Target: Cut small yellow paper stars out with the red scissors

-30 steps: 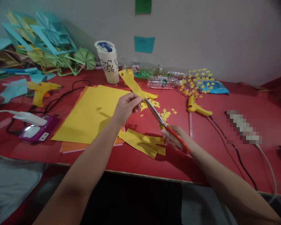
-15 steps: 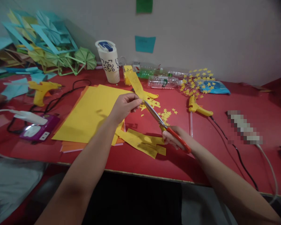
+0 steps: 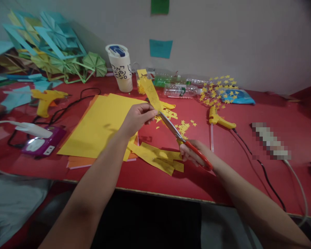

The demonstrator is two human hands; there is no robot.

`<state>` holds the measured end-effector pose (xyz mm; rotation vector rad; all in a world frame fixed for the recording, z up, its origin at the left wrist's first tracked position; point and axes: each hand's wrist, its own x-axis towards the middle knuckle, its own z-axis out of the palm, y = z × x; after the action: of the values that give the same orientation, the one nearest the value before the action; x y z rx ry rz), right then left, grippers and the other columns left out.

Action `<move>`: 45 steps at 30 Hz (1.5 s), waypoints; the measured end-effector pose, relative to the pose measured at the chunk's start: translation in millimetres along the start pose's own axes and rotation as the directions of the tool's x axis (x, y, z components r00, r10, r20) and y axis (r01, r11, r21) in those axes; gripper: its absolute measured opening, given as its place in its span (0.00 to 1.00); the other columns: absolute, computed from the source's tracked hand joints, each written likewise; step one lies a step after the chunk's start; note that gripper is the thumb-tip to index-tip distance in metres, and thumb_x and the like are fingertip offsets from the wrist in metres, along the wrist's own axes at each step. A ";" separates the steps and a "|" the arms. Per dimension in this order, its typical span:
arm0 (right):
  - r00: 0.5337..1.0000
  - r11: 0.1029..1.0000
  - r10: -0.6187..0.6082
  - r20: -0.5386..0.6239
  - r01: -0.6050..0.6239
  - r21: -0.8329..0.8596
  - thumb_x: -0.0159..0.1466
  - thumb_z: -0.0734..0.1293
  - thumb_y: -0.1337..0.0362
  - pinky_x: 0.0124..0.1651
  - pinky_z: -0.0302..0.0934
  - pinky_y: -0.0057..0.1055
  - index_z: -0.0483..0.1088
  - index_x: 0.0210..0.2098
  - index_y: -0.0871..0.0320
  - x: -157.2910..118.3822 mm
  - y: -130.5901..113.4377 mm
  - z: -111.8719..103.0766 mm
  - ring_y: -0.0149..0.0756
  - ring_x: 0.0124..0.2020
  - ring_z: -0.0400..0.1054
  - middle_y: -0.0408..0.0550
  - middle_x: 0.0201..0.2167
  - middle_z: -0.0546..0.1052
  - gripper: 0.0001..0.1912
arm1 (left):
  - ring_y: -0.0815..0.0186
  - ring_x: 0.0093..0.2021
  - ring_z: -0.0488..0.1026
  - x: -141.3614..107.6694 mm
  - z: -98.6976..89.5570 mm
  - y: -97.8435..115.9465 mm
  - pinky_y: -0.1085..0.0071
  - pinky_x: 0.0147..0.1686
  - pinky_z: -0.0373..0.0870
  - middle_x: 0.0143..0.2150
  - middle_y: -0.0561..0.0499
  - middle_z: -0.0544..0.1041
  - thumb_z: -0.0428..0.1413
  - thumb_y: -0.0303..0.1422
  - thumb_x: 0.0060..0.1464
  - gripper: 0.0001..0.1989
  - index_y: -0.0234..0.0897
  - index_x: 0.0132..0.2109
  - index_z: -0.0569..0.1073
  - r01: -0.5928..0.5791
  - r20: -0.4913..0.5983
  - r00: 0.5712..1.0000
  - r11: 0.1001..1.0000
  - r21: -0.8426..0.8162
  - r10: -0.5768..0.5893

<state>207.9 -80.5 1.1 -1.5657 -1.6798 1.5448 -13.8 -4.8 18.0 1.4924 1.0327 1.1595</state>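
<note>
Yellow paper strip [image 3: 150, 92] lies in the air above the red table [image 3: 145, 181], to the right of the far end of the broad yellow sheets [image 3: 101, 121]. Smaller than those sheets, the scissors [image 3: 171, 127] are gripped by their red handles in the right hand [image 3: 194, 152], closed around them, blade tips at the strip's near end. The strip itself should be very light, bendy and easily creased or torn, with little slip; a soft pinch on its flat faces near the cutting spot would suit it best. The left hand [image 3: 136, 119] pinches that near end between thumb and fingers. Its long axis points far and slightly left. Smallest are the loose cut stars [image 3: 183, 128], right of the blades.
</note>
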 end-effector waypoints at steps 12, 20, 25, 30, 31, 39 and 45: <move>1.000 0.999 -0.006 -0.019 0.005 -0.044 0.54 0.65 0.43 0.09 0.47 0.22 0.61 0.20 0.57 2.7 7.5 -1.2 0.22 0.07 0.51 0.41 0.13 0.70 0.23 | 0.77 0.18 0.61 0.6 -1.8 1.2 0.78 0.20 0.60 0.18 0.55 0.67 0.56 0.31 0.45 0.07 0.34 0.22 0.70 0.019 0.018 1.000 1.000 -0.010 -0.019; 1.000 0.999 -0.004 -0.022 0.003 -0.045 0.53 0.67 0.43 0.09 0.47 0.22 0.61 0.20 0.57 2.2 5.2 -2.1 0.22 0.07 0.52 0.40 0.13 0.69 0.24 | 0.77 0.18 0.61 0.0 -2.1 3.0 0.78 0.20 0.60 0.18 0.55 0.67 0.56 0.31 0.44 0.07 0.34 0.23 0.71 0.037 0.023 0.999 0.999 -0.009 -0.037; 0.999 0.999 0.016 -0.029 -0.017 -0.040 0.53 0.67 0.44 0.08 0.46 0.21 0.61 0.19 0.57 1.6 4.6 -2.2 0.22 0.06 0.52 0.40 0.13 0.70 0.23 | 0.77 0.18 0.61 0.7 -2.2 2.9 0.78 0.19 0.60 0.18 0.55 0.67 0.56 0.31 0.44 0.06 0.34 0.22 0.71 0.045 0.020 0.999 0.999 -0.019 -0.044; 1.000 0.999 0.001 -0.030 -0.002 -0.043 0.54 0.68 0.46 0.09 0.47 0.21 0.61 0.20 0.57 0.9 3.7 -2.8 0.21 0.06 0.52 0.41 0.13 0.70 0.22 | 0.77 0.18 0.61 1.4 -1.9 3.4 0.78 0.19 0.60 0.17 0.55 0.67 0.56 0.30 0.43 0.06 0.35 0.22 0.70 0.042 0.020 0.999 0.999 -0.030 -0.042; 1.000 0.999 0.002 -0.030 -0.003 -0.044 0.54 0.68 0.46 0.09 0.47 0.21 0.61 0.20 0.57 0.8 3.5 -2.8 0.21 0.06 0.52 0.41 0.13 0.70 0.22 | 0.77 0.18 0.61 1.3 -1.8 3.4 0.78 0.19 0.60 0.17 0.55 0.67 0.56 0.30 0.43 0.06 0.35 0.22 0.70 0.044 0.019 0.999 0.999 -0.033 -0.043; 0.999 0.999 0.001 -0.033 -0.002 -0.033 0.51 0.68 0.43 0.09 0.46 0.21 0.61 0.19 0.57 0.1 1.3 -2.9 0.22 0.07 0.53 0.39 0.11 0.67 0.25 | 0.77 0.18 0.61 0.1 -0.8 3.2 0.77 0.19 0.60 0.17 0.55 0.67 0.57 0.30 0.43 0.06 0.34 0.21 0.70 0.042 0.016 0.999 0.998 -0.050 -0.041; 1.000 0.999 -0.030 -0.006 0.029 -0.027 0.52 0.66 0.40 0.11 0.47 0.22 0.60 0.20 0.57 1.3 1.5 -2.2 0.21 0.08 0.51 0.40 0.14 0.68 0.26 | 0.77 0.17 0.62 0.8 -0.4 2.8 0.78 0.19 0.60 0.17 0.55 0.67 0.57 0.31 0.42 0.06 0.34 0.21 0.70 0.049 0.006 0.999 0.997 -0.066 -0.049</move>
<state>210.0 -78.8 0.1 -1.5504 -1.7190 1.5071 -13.9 -4.6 20.9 1.4100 1.0124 1.1444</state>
